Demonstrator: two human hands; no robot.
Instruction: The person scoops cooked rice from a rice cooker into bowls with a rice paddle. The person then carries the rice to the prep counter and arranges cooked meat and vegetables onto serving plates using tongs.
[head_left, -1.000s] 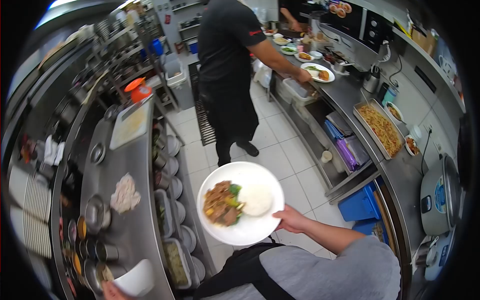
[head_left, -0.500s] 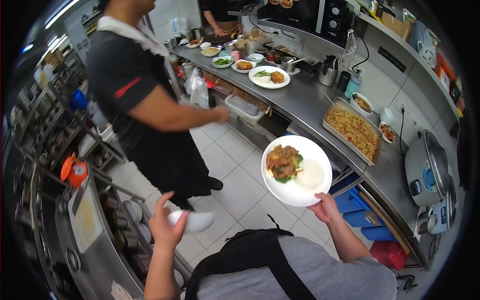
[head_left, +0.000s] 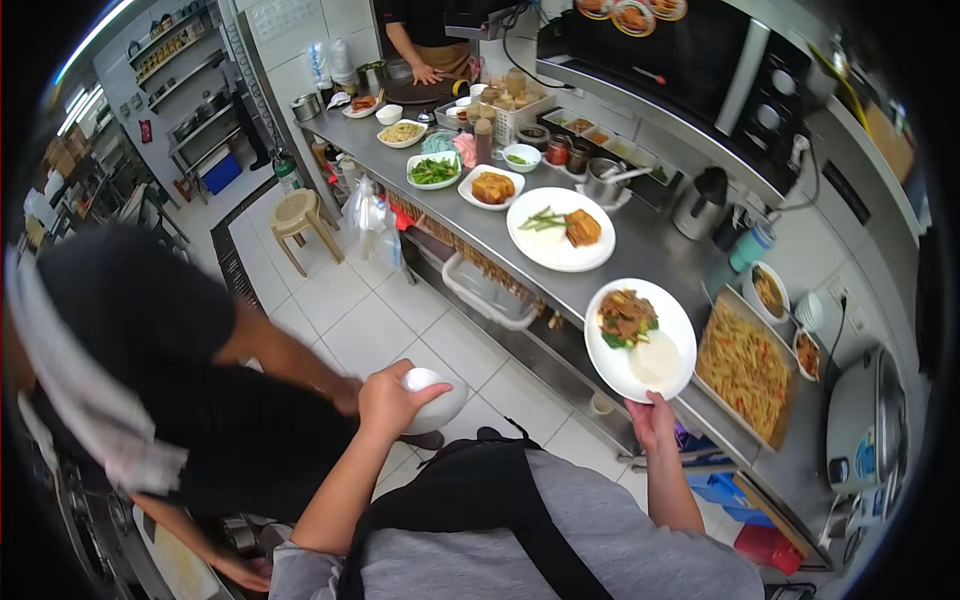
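My right hand (head_left: pixel 652 420) grips the lower rim of a white plate (head_left: pixel 675 372) at the front edge of the steel counter (head_left: pixel 440 195). Stir-fried meat with greens (head_left: pixel 627 318) and a mound of white rice (head_left: pixel 655 360) lie on it. My left hand (head_left: pixel 388 402) is closed around a small white bowl (head_left: pixel 437 402), held over the floor; the bowl's contents cannot be made out. Just beyond the held plate, another white plate (head_left: pixel 565 262) bears green beans and a browned piece of food. A tray of noodles (head_left: pixel 742 372) sits to the right.
A co-worker (head_left: pixel 130 330) in black bends close on the left, an arm near my left hand. Another person's hand (head_left: pixel 427 75) rests at the counter's far end. Bowls of greens (head_left: pixel 433 171), a kettle (head_left: pixel 700 205), a rice cooker (head_left: pixel 862 415) and a stool (head_left: pixel 300 218) stand around.
The held plate has moved right to the counter. My left hand has brought the bowl from the left worktop to in front of me. The co-worker has shifted left and bent down.
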